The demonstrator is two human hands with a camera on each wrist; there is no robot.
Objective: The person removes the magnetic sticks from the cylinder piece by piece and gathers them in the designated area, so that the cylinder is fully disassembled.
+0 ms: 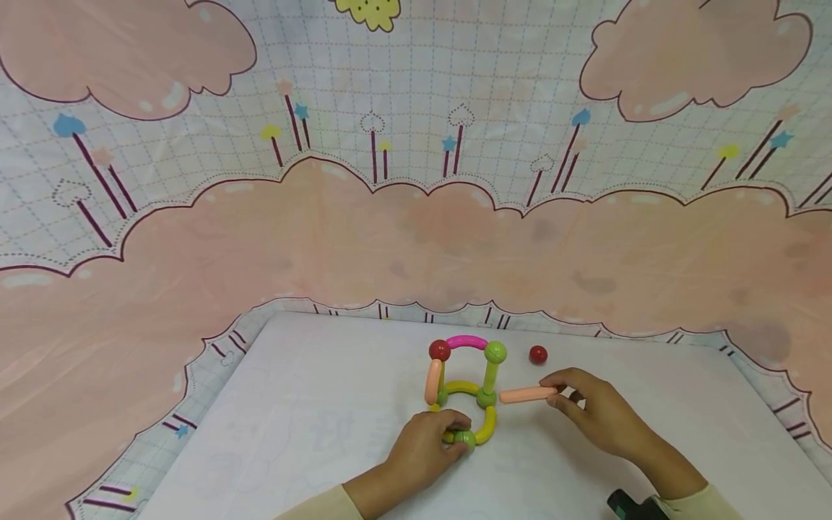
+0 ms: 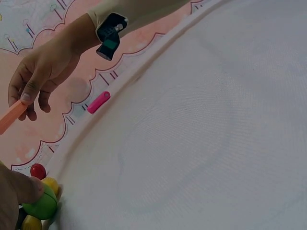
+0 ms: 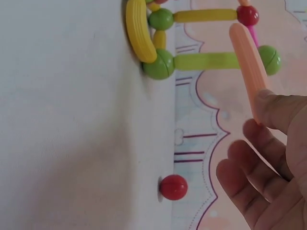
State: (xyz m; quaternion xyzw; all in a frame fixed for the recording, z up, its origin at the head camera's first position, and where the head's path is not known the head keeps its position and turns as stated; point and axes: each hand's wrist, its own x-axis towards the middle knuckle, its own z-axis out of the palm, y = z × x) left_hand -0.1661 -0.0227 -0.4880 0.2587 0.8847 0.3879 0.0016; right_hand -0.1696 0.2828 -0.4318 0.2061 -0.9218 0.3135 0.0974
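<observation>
A frame of coloured rods and balls stands on the white table, with a ring of yellow curved rods [image 1: 486,426] at its base. My left hand [image 1: 425,444] grips the green ball [image 1: 464,438] at the ring's near side. Above the ring, a light-green rod [image 1: 490,379] and a peach rod [image 1: 432,381] rise to a green ball [image 1: 495,352] and a red ball [image 1: 439,350], bridged by a magenta curved rod [image 1: 466,341]. Between thumb and fingertips my right hand [image 1: 594,412] pinches another peach rod [image 3: 249,67], its free end pointing at the frame.
A loose red ball [image 1: 538,354] lies behind my right hand. In the left wrist view a pink rod [image 2: 99,102] rests near the table's edge. Patterned cloth [image 1: 390,245] hangs behind the table [image 1: 312,390]. A black device [image 1: 633,505] is on my right wrist.
</observation>
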